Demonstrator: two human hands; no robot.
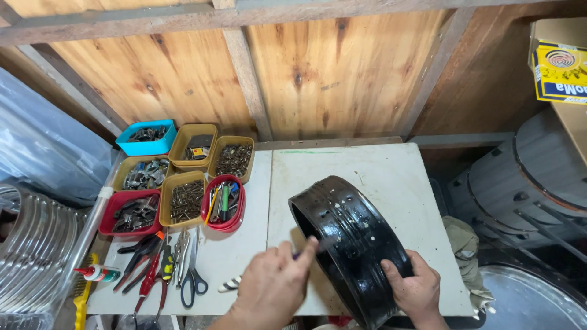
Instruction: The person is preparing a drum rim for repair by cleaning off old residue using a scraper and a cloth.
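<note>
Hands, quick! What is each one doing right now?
Left hand: closed on a thin tool, its tip at the black drum shell.
Right hand: gripping the shell's lower rim, holding it on edge.

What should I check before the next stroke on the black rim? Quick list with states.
1. Right hand grips the black rim at its lower edge: ok.
2. Rim stands on edge on the white table, tilted: ok, though only the one hand steadies it.
3. Left hand holds a thin tool against the rim's outer face: tool blurred, kind cannot tell.
4. Rim sits near the table's front edge: not ok, little margin.
5. Scissors and pliers lie left of the left hand, apart from it: ok.
6. Trays of screws sit clear of the rim: ok.
</note>
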